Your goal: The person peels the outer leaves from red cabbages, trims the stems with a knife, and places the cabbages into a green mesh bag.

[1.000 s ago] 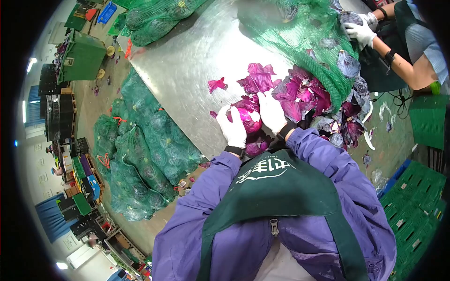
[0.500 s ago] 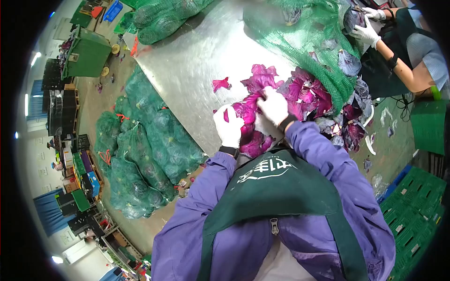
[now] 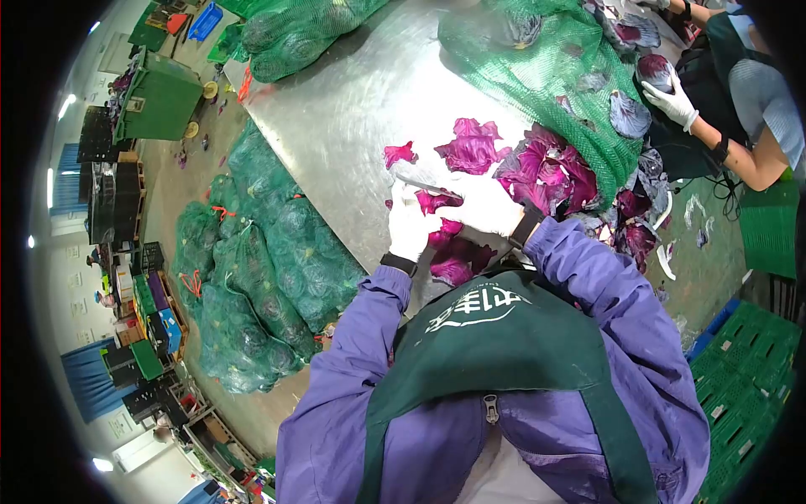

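My left hand (image 3: 409,225), in a white glove, is closed on the left side of a red cabbage (image 3: 435,202), mostly hidden between my hands. My right hand (image 3: 485,205), also gloved, is closed on a knife; its thin grey blade (image 3: 420,184) points left across the cabbage's far side, and the handle is hidden. Torn purple leaves lie around: a large leaf (image 3: 472,148) beyond my hands, a small scrap (image 3: 400,154) to its left, and leaves (image 3: 460,259) near my apron. A heap of leaves (image 3: 550,172) sits right of my right hand.
The metal table (image 3: 336,143) bears a green mesh sack (image 3: 520,71) and full mesh sacks (image 3: 306,38). More filled sacks (image 3: 277,252) stand on the floor at left. At right, a co-worker's gloved hand (image 3: 674,102) holds a red cabbage (image 3: 655,72). Green crates (image 3: 739,378) stand lower right.
A knife blade now shows between my hands. My right hand has turned and moved closer to me and my left. The co-worker's hands have moved apart, one holding a peeled cabbage.
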The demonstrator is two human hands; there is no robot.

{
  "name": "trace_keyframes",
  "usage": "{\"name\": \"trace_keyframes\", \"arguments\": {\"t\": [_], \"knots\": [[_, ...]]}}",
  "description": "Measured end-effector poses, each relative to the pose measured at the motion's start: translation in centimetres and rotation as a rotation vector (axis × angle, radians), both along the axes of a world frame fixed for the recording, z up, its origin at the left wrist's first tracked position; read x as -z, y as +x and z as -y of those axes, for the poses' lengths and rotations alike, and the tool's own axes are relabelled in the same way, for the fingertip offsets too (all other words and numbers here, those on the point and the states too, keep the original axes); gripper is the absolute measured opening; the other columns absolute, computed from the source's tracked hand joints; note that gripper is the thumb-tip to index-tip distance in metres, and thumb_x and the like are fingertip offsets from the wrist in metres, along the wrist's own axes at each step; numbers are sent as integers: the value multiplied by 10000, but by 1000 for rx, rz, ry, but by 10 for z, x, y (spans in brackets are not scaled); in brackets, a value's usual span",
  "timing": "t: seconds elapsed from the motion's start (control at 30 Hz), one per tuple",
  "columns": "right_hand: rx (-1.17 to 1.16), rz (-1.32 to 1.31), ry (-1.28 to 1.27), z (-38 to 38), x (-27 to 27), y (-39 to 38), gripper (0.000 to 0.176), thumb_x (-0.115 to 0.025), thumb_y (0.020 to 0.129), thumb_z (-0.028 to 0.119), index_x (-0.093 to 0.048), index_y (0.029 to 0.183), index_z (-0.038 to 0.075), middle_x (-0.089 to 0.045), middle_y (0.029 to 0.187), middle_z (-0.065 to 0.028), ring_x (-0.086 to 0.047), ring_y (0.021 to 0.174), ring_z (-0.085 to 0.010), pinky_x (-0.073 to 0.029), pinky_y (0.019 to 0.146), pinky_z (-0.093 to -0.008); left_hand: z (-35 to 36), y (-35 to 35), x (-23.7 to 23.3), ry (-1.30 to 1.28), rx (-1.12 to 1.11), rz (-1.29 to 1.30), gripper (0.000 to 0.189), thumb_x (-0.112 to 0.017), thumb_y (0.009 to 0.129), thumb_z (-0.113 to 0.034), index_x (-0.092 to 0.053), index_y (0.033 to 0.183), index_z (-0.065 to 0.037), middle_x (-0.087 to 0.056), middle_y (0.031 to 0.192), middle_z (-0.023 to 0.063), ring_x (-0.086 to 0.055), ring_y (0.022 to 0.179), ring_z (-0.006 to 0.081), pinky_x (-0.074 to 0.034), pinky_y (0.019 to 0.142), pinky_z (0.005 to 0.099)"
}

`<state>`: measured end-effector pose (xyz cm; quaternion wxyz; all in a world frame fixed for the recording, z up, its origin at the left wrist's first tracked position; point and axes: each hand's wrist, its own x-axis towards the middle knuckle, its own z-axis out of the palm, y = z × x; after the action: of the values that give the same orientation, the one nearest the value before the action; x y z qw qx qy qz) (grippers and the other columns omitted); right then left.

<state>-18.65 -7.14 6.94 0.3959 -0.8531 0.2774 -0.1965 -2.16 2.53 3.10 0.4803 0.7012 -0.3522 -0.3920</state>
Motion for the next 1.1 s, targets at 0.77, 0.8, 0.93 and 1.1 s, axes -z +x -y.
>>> {"name": "trace_keyframes", "arguments": {"t": [0.77,0.8,0.93,1.1], "knots": [[-278,-181,253,30,-28,-4,402,-713,746,287,-632,1068,62,-583,934,-128,-608,868,-313,-504,752,-408,1,-1,-37,98,236,-55,521,-370,989,-132,-229,1480,-32,-585,1248,146,-640,1015,228,-545,857,342],[-278,-178,254,35,-20,-2,402,-713,746,287,-632,1068,62,-583,934,-128,-608,868,-313,-504,752,-408,1,-5,-36,54,188,0,537,-334,1021,-178,-156,1512,-52,-612,1204,138,-648,996,216,-550,839,343],[-418,-41,-21,43,-13,3,448,-655,784,231,-615,1207,90,-601,943,-137,-620,816,-323,-519,744,-406,3,2,-20,-16,245,38,523,-339,1036,-234,-185,1510,-74,-606,1217,142,-656,978,211,-565,757,313],[-361,-114,-63,49,6,14,293,-611,762,154,-648,1036,55,-616,861,-127,-617,787,-321,-511,722,-399,6,16,8,-118,357,519,531,-348,1035,-258,-185,1510,-86,-612,1205,136,-663,668,200,-565,644,300]]}}
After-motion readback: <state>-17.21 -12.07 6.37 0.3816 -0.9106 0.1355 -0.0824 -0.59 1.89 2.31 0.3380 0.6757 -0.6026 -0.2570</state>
